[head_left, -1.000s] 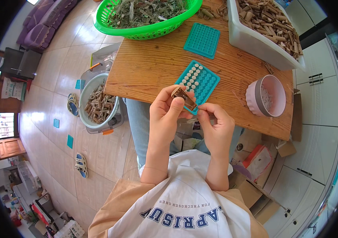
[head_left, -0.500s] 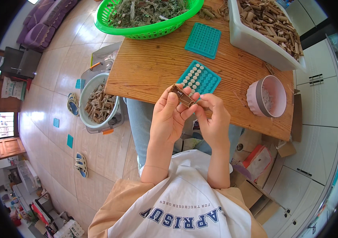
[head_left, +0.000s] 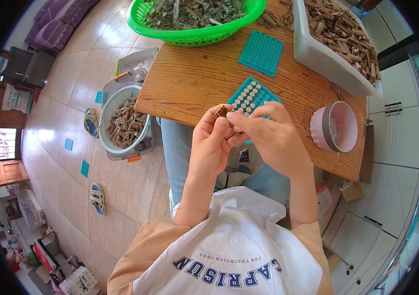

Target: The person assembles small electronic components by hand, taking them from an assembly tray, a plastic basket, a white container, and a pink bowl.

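My left hand point(head_left: 206, 145) grips a small dark-brown rectangular piece point(head_left: 222, 112) with pale marks at its end, held up in front of the table edge. The fingertips of my right hand point(head_left: 279, 142) are pinched together over its near part, hiding much of it. Just beyond my hands lies a teal moulded tray point(head_left: 267, 98) with rows of round white pellets on its left side. Farther back rests a second teal tray point(head_left: 261, 53) with small round hollows and no pellets in them.
On the wooden table point(head_left: 185, 78) stand a green basket point(head_left: 199, 37) of dried plant bits, a white bin point(head_left: 335, 73) of brown curled pieces and a pink bowl point(head_left: 317, 129). At the left, a pale tub point(head_left: 105, 115) of brown pieces stands beyond the table edge, near sandals point(head_left: 97, 199).
My right hand has moved left and up over the brown piece, covering most of it. The piece has turned in my left hand. The whole view has shifted slightly.
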Action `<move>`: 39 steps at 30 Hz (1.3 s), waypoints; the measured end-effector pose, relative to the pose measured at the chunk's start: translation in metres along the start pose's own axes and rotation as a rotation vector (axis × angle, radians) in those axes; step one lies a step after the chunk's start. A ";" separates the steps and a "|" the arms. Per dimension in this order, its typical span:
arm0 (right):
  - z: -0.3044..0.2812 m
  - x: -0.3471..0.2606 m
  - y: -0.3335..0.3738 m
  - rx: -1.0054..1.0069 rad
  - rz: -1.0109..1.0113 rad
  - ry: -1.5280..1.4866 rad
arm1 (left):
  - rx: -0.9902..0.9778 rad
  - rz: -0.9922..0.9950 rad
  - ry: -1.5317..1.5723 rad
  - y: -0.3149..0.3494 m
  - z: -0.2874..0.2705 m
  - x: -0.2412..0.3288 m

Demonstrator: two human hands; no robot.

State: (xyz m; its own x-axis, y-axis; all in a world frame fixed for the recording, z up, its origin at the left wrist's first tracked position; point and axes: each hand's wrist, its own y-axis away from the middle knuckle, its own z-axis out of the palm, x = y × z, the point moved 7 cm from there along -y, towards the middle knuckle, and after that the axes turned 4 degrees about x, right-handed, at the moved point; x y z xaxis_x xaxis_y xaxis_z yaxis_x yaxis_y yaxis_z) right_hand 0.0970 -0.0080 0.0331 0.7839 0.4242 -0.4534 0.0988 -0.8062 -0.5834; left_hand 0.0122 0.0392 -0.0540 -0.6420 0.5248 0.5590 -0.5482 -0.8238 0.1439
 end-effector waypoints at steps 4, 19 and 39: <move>0.005 -0.008 -0.006 -0.127 -0.090 0.072 | 0.047 -0.006 0.000 0.001 -0.003 -0.002; 0.014 0.000 0.014 -0.076 -0.179 0.036 | 0.012 -0.170 0.145 0.000 -0.008 -0.017; 0.010 0.076 0.026 0.109 0.653 -0.227 | 0.018 0.118 0.187 -0.002 -0.023 0.022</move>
State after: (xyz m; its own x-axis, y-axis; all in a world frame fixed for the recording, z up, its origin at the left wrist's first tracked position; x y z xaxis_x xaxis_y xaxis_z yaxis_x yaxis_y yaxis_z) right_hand 0.1525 0.0074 -0.0232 0.5132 -0.0474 -0.8569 -0.4198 -0.8847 -0.2025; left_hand -0.0130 0.0575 -0.0613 -0.7904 0.4539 0.4114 -0.4551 -0.8846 0.1017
